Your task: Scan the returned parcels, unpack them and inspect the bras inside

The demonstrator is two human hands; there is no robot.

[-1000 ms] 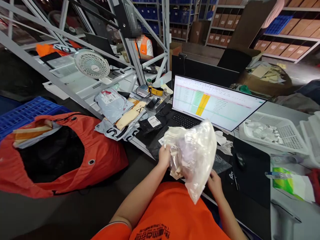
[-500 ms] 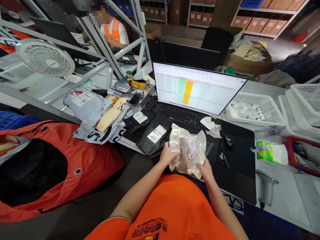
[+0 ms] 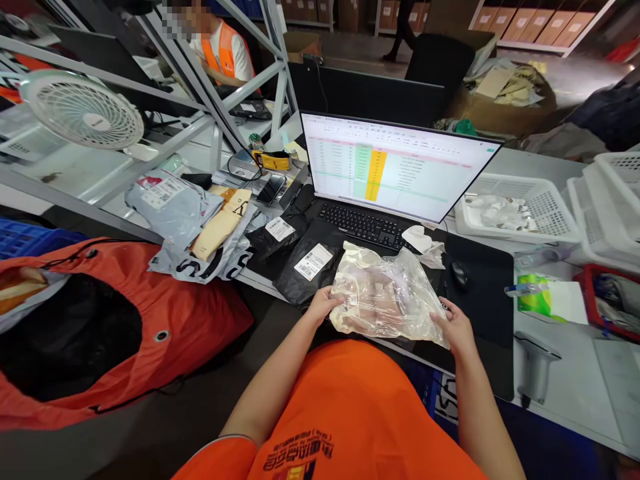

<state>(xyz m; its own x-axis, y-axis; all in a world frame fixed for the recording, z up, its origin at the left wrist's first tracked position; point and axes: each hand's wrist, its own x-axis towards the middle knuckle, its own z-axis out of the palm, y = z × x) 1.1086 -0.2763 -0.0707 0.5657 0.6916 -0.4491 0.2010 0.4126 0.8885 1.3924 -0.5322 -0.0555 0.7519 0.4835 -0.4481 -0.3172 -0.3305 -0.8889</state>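
A clear plastic bag (image 3: 387,297) with a pale garment inside lies flat on the black desk mat (image 3: 483,313), just in front of the open laptop (image 3: 395,177). My left hand (image 3: 324,305) pinches the bag's left edge. My right hand (image 3: 454,328) grips its lower right corner. Left of the bag lie two black mailer bags (image 3: 307,263) with white barcode labels.
An orange sack (image 3: 100,320) gapes open at the left. Grey and tan parcels (image 3: 200,227) pile beside a phone (image 3: 271,189). A mouse (image 3: 457,273), white baskets (image 3: 520,213), green tissue pack (image 3: 543,300) and barcode scanner (image 3: 535,363) sit right. A white fan (image 3: 83,110) and a person in an orange vest (image 3: 223,53) are behind.
The bag was held up and bunched in front of the screen; now it is lowered and spread flat on the mat, with my hands moved apart to its two ends.
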